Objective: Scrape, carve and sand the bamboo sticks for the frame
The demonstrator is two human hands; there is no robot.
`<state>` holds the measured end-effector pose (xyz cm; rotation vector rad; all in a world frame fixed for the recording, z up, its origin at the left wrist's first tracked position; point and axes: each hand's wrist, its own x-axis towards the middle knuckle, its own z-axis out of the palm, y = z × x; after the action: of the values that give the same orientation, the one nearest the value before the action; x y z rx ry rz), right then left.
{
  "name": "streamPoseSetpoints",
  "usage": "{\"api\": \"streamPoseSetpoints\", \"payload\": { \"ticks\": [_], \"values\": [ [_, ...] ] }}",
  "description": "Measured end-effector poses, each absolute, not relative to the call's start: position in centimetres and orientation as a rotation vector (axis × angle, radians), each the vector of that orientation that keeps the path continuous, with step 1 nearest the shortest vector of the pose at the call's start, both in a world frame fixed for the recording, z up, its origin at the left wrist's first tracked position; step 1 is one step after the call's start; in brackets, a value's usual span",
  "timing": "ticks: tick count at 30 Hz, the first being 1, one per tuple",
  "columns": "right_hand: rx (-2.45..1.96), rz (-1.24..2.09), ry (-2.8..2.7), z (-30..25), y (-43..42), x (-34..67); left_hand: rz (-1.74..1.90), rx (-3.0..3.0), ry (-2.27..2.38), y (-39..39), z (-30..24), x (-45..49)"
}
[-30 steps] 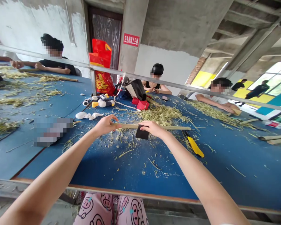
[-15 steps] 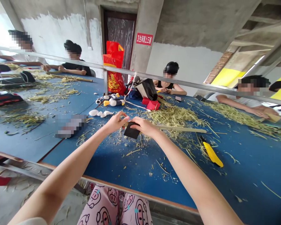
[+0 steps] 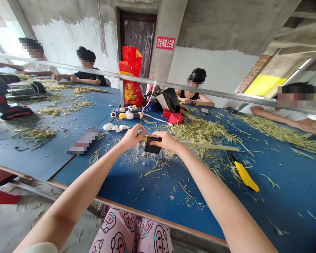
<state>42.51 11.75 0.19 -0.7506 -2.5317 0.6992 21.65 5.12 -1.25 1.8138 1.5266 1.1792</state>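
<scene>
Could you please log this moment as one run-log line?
left hand: holds stick | right hand: holds black pad on stick | table: shavings

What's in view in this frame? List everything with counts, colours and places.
bamboo strip: 1, pale tan, held above the table
black pad: 1, black, against the strip under the right hand
yellow-handled tool: 1, yellow, on the table right of the hands
bamboo shavings: many, straw-coloured, in heaps along the table
work table: 1, blue, in front of the person
plush toy: 1, white, yellow and black, on the far table
shopping bag: 1, red and yellow, by the doorway
co-workers: 4, seated at the tables
pig-print trousers: 1 pair, pink, below the table edge
left hand: 1, gripping the strip
right hand: 1, on the pad
</scene>
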Motion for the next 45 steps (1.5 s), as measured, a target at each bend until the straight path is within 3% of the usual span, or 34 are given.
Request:
{"api": "streamPoseSetpoints", "payload": {
  "ticks": [7, 18, 45],
  "values": [
    [-0.686, 0.693, -2.541, 1.5, 11.7, 42.7, 1.224, 1.802, 1.493, 4.7, 0.2, 20.8],
    [-0.625, 0.23, -2.737, 4.0, 10.9, 44.0, 1.273, 1.768, 1.496, 4.2, 1.2, 20.2],
    [-0.522, -0.382, -2.673, 4.5, 10.5, 56.8, 1.175, 1.681, 1.377, 4.2, 2.0, 17.9]
  ]
}}
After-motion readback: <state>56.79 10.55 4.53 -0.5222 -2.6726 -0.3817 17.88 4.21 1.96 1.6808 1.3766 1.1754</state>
